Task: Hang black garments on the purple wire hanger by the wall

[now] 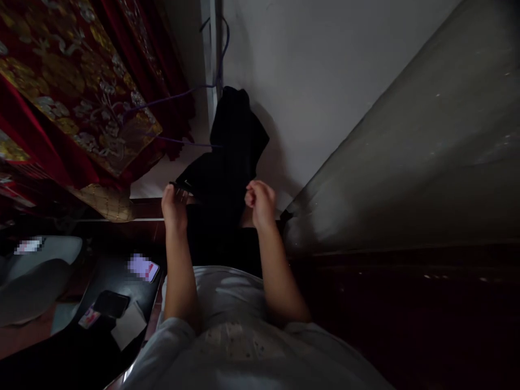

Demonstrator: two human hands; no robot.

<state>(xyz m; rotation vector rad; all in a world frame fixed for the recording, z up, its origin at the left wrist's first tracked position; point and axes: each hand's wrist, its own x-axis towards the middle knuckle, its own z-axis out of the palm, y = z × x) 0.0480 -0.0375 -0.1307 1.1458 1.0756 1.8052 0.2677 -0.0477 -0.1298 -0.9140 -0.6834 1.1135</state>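
A black cloth (231,146), garment-like, hangs against the pale wall in front of me and drapes down towards my lap. My left hand (174,208) is closed at its left corner, with a dark edge of it at the thumb and fingertips. A small light mark shows on the cloth beside these fingers. On the other side, my right hand (262,203) is closed in a pinch next to the cloth's right edge. What its fingertips hold, if anything, is too dark and small to make out. A purple cord (174,97) runs across to the cloth's upper part.
Red fabric with gold and silver embroidery (89,92) hangs at the upper left. Below it, a dark bench (142,292) carries a lit phone (143,267), a dark phone-like item (111,304) and a pale paper (129,326). A grey slanted panel (385,162) stands at right.
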